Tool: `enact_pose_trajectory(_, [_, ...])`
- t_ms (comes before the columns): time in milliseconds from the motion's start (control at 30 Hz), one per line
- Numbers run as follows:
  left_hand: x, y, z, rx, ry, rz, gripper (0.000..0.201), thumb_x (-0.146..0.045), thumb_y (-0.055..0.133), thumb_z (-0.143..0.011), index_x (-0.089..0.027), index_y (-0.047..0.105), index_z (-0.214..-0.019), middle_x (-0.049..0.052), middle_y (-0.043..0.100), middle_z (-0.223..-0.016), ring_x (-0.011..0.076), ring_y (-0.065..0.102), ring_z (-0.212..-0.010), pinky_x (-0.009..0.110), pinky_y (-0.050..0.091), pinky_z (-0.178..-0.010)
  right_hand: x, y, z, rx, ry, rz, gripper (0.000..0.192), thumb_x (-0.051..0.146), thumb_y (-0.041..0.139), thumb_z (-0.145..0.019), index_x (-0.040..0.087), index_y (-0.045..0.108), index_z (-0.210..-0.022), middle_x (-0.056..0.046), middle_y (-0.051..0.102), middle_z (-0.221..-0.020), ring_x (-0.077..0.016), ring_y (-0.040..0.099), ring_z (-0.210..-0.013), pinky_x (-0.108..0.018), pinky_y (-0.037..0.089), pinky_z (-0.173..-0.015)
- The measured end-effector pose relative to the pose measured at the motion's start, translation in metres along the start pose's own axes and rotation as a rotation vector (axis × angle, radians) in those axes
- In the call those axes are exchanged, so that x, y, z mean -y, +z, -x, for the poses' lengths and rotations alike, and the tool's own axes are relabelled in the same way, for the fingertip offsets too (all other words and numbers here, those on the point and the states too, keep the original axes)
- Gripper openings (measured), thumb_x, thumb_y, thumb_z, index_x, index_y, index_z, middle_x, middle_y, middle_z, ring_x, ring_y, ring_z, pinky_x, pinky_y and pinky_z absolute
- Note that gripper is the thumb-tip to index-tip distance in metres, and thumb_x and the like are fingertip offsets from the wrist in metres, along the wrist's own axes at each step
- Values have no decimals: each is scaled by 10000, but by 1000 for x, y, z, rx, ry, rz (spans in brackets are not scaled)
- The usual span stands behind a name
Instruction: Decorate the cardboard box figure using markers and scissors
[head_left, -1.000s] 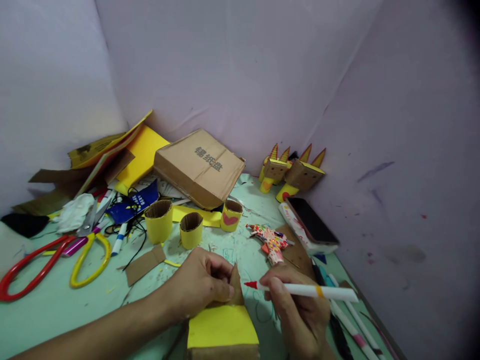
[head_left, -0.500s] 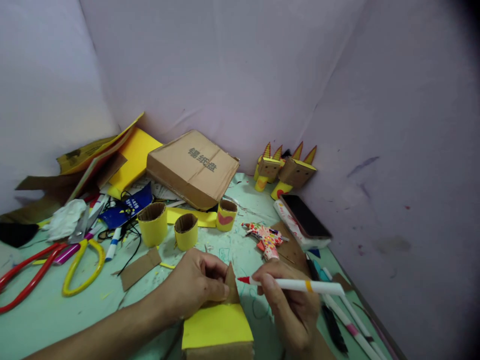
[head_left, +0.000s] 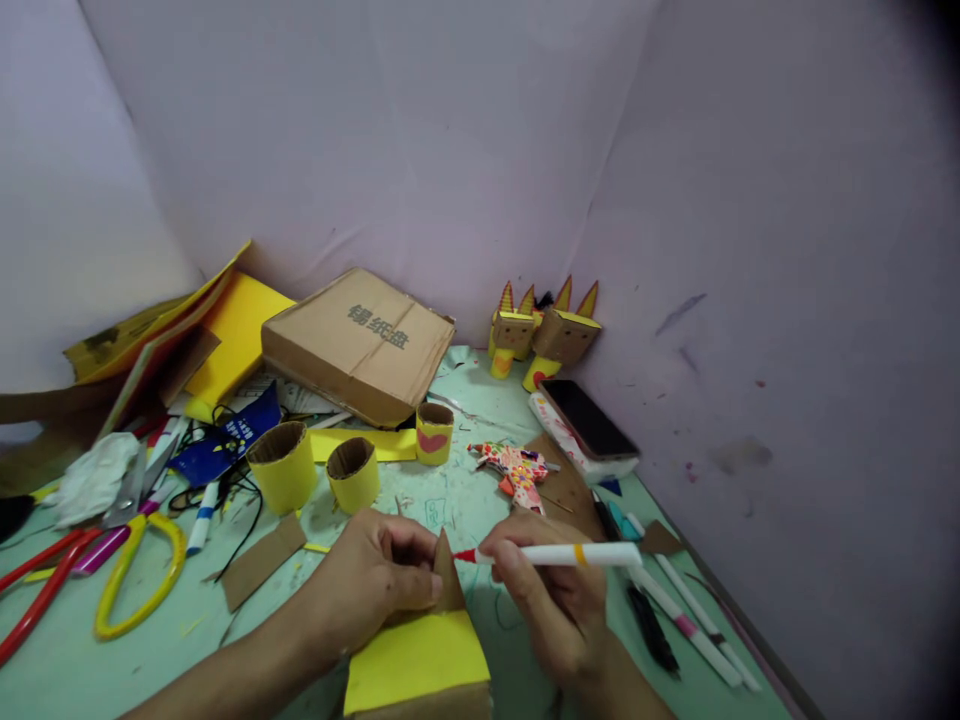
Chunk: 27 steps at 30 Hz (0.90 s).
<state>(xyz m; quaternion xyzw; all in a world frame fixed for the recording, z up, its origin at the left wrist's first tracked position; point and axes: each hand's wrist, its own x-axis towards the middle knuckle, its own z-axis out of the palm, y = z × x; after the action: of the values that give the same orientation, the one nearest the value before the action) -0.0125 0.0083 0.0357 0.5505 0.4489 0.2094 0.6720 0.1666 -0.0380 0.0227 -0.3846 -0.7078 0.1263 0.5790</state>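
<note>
My left hand [head_left: 371, 585] pinches a brown cardboard triangle [head_left: 448, 582] that stands up on a cardboard box with a yellow top [head_left: 414, 662] at the near edge. My right hand [head_left: 551, 600] grips a white marker [head_left: 559, 554] with a red tip; the tip touches the triangle's right edge. Both hands are close together above the pale green table [head_left: 90, 665].
Three yellow cardboard rings [head_left: 283, 466] [head_left: 353, 473] [head_left: 434, 432] stand behind my hands. Yellow scissors [head_left: 142, 570] and red scissors [head_left: 41, 590] lie at the left. A flat brown box [head_left: 360, 340], two eared cardboard figures [head_left: 544, 330], a phone [head_left: 586, 420], a patterned glue gun [head_left: 514, 470] and loose markers [head_left: 686, 630] lie around.
The marker tip has moved left until it meets the triangle's edge. The view has shifted so the whole table slides left in the picture. My left hand keeps its hold.
</note>
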Motion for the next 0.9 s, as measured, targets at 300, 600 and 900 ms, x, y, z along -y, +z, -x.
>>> enact_pose_trajectory(300, [-2, 0, 2, 0, -30, 21, 101, -243, 665, -532, -146, 670, -560, -54, 477, -499, 89, 342, -503, 236, 223, -506, 0, 0, -1, 34, 16, -23, 262, 194, 479, -922, 171, 624, -705, 8, 571, -558, -111, 518, -479, -241, 385, -466])
enact_pose_trajectory(600, [-1, -2, 2, -1, -53, -14, 120, -268, 696, -560, -157, 652, -569, -54, 483, -503, 91, 366, -501, 233, 244, -509, -1, 1, -3, 13, 32, -86, 250, 205, 494, -913, 174, 638, -712, -3, 593, -563, -116, 523, -484, -240, 393, -467])
enact_pose_trajectory(900, [1, -5, 1, 31, -48, 5, 120, -260, 689, -572, -152, 639, -580, -57, 464, -514, 89, 346, -514, 238, 221, -516, 2, 1, -3, 86, 86, -107, 262, 180, 493, -868, 180, 562, -615, 47, 456, -481, -85, 425, -416, -218, 320, -425])
